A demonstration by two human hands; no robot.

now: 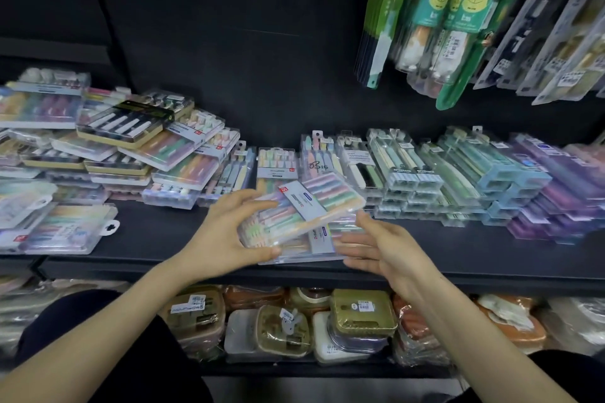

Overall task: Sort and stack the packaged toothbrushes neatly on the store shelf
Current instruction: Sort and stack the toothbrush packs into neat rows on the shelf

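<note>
a tilted toothbrush pack (304,206) is gripped by the left hand (226,232); the right hand (383,249) is held spread at its 4 o'clock.

Dim, edge-warped, slightly blurred

The shelf (163,239) is plain black. The clear pack (301,206) shows pastel stripes of pink, green and orange under a white label with a red corner. The box (124,123) is black, edged in gold. The hanging packs (474,0) are green with yellow bear faces. The blue stack (510,170) is pale, and the purple stack (563,186) is lilac. The olive case (361,312) has a white sticker.
</note>
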